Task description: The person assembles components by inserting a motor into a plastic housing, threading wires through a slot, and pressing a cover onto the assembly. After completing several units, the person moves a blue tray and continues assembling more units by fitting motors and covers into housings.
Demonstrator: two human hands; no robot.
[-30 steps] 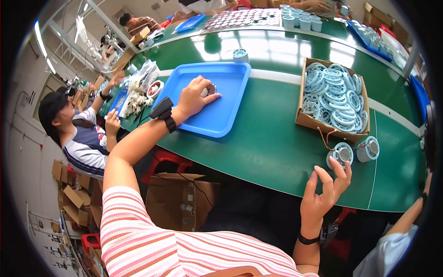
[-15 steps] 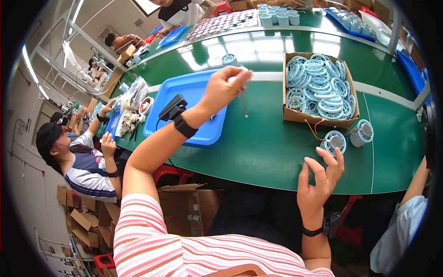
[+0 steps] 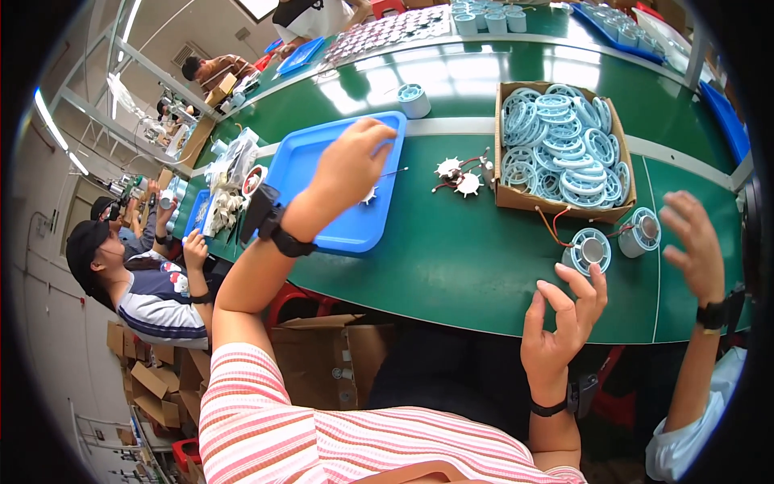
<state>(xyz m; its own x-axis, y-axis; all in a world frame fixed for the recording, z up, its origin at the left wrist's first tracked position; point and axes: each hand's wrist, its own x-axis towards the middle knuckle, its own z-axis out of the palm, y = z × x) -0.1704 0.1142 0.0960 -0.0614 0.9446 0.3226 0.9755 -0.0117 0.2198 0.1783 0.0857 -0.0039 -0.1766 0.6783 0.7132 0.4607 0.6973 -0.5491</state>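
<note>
My left hand (image 3: 347, 169) is over the blue tray (image 3: 322, 143), its fingers bent and slightly apart, with nothing visible in them. In the tray, partly hidden under that hand, is a small white part (image 3: 369, 196) with a thin wire. Two white star-shaped parts (image 3: 459, 177) with dark red wires lie on the green table, right of the tray. My right hand (image 3: 560, 331) is open, fingers curved and spread. Its fingertips are at the near edge of a light-blue round housing (image 3: 587, 250) with a silver disc and wires; whether they touch is unclear.
A second similar housing (image 3: 641, 232) stands beside the first. Behind them, a cardboard box (image 3: 556, 211) holds many light-blue rings. A light-blue cup-shaped part (image 3: 413, 101) stands beyond the tray. Another person's hand (image 3: 693, 246) is raised at the right; a co-worker (image 3: 153, 290) sits at left.
My left hand has moved left and down over the tray, leaving the white star-shaped parts on the table. My right hand has barely moved. Another person's hand has come in at the right.
</note>
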